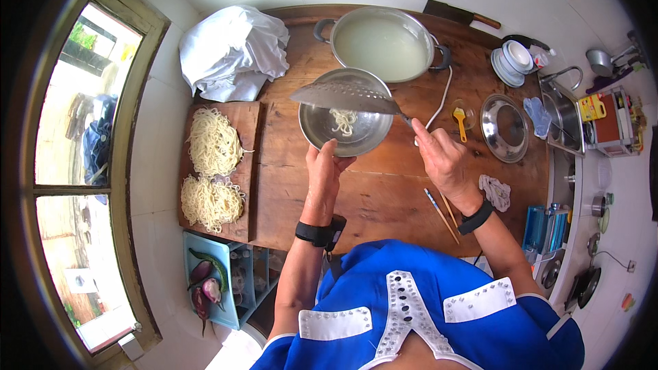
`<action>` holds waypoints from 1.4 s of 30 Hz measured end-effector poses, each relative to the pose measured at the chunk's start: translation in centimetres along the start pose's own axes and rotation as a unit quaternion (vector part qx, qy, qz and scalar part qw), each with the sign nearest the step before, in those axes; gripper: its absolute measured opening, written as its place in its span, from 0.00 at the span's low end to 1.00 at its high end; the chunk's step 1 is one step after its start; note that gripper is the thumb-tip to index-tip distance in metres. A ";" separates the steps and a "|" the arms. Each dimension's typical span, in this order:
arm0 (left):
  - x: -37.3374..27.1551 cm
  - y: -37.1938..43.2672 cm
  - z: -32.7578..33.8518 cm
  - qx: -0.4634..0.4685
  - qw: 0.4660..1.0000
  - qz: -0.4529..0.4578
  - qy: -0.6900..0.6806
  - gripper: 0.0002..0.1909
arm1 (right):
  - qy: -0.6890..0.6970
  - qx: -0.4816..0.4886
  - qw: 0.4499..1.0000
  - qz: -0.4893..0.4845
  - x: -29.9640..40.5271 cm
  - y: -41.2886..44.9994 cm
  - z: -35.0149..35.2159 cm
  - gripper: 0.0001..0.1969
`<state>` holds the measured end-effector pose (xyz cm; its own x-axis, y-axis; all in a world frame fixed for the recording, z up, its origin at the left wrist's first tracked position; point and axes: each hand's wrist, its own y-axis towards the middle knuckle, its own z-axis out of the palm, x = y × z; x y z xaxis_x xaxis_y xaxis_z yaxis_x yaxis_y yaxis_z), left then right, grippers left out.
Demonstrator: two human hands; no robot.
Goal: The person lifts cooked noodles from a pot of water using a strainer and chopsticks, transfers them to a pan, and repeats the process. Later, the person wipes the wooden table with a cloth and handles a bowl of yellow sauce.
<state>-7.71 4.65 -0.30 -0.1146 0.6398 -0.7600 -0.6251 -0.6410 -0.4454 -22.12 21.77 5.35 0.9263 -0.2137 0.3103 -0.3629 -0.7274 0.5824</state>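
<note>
My left hand (325, 169) grips the near rim of a steel bowl (370, 139), thumb over the edge. A few noodles (343, 121) lie in the bottom of this bowl. In my right hand (441, 156) is the handle of a perforated metal skimmer (344, 96), its blade tilted on edge over the bowl and hiding part of its inside. Just behind the bowl stands a two-handled electric pot (383, 46) of cloudy pale liquid. Two heaps of noodles, a far one (213, 141) and a near one (212, 204), rest on a wooden board (252, 164) at left.
A white cloth bundle (234, 51) sits at the back left, a cleaver (460, 14) by the wall. Rightward on the wooden table (334, 200) are a yellow brush (460, 123), a glass lid (504, 128), chopsticks (442, 216), a crumpled rag (495, 192) and stacked bowls (511, 64).
</note>
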 end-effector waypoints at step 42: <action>15.1 -9.0 16.0 0.203 0.963 -0.155 0.089 0.16 | 0.474 -0.145 0.696 0.519 -4.5 -18.8 -18.1 0.16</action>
<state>-16.12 26.85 -0.19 0.2375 0.6681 -0.7051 -0.8626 -0.1887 -0.4694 -21.25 48.20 6.59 -0.2841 0.1004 0.9535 -0.9195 -0.3103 -0.2413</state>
